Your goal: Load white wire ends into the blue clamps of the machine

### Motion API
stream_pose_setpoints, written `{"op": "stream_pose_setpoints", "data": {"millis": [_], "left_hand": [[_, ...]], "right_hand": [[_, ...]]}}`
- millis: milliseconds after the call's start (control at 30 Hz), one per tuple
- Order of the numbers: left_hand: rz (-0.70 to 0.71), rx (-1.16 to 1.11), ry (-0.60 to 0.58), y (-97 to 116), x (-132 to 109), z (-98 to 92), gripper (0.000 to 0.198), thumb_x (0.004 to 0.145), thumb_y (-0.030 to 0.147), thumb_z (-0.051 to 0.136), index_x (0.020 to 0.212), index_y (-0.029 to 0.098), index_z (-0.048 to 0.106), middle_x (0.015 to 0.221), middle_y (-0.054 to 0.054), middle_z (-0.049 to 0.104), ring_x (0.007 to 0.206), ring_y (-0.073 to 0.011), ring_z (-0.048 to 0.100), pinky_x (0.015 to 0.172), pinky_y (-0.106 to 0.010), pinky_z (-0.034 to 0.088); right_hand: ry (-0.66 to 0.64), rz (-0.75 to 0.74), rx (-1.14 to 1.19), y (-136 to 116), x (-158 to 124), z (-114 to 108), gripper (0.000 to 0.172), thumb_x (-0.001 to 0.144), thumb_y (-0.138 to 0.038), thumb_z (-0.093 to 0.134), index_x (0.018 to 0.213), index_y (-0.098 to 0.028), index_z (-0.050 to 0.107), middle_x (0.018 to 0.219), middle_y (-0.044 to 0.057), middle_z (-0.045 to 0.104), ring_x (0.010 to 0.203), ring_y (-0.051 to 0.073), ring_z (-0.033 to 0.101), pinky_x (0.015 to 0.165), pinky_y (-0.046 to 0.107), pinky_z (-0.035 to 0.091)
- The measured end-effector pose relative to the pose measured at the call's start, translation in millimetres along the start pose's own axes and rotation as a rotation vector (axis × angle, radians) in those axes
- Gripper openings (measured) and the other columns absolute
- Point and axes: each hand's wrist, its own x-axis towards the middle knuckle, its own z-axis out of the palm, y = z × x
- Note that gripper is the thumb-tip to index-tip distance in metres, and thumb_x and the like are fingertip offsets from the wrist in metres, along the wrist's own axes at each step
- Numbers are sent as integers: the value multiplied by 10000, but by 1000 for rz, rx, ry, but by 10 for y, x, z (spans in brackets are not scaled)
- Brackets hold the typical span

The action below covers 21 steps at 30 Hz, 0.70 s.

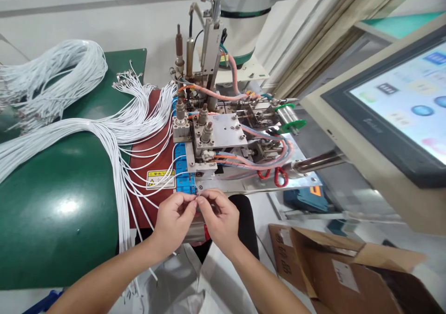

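Observation:
My left hand (177, 220) and my right hand (220, 217) meet fingertip to fingertip at the near end of a row of blue clamp blocks (184, 167). Thumb and forefinger of each are pinched closed. Whatever small thing sits between the tips is too hidden to name. White cables (104, 135) fan out from a bundle on the left, and several run to the blue blocks. Loose strands hang down beside my left wrist. Just beyond my hands stands the metal machine (223, 130) with its cylinders and orange hoses.
A green mat (59, 221) lies left, with a coiled cable bundle (69, 72) at its back. A warning label (160, 179) marks the red-brown plate. At right are a touch screen (407, 100), a green wire spool (291, 119) and an open cardboard box (334, 272).

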Motion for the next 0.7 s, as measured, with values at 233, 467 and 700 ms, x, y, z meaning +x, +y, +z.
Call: {"op": "stream_pose_setpoints", "data": {"millis": [233,467,700], "left_hand": [[-31,-16,59,36,-18,18,151,777,278,542,769,141,604,734,-24,615,640,-117,581,611,-223,500],[-15,4,67,-35,-1,4,142,784,264,530,789,144,606,755,-39,632,683,-136,594,645,-249,508],[178,328,29,31,23,-93,140,778,199,513,760,166,647,700,-21,626,629,-122,568,599,-226,465]], "right_hand": [[19,117,81,-29,-23,36,127,771,-216,546,653,-177,572,635,15,584,609,135,552,584,267,473],[-34,-206,-177,-15,16,-11,111,791,-152,504,708,-192,567,679,38,600,652,151,558,614,282,459],[-284,-297,-354,-73,185,-198,110,791,-174,490,719,-200,569,647,28,595,595,140,535,569,255,429]]}}
